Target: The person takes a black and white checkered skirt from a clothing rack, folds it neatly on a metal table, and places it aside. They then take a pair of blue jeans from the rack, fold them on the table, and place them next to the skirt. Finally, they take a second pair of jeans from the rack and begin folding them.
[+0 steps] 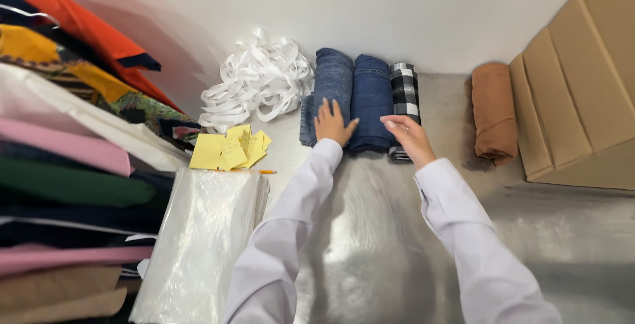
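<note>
Head camera is looking down on a steel table [370,258]; nearest, a stack of clear plastic bags [198,244] is lying beside yellow paper slips [228,150]. Farther on, the left hand [332,123] is resting open and flat on a rolled pair of jeans [331,89], while the right hand [409,137], fingers loosely extended, is touching the black-and-white checked roll [404,92]. A darker denim roll [371,99] is sitting between them, against the wall beside white straps [258,79].
</note>
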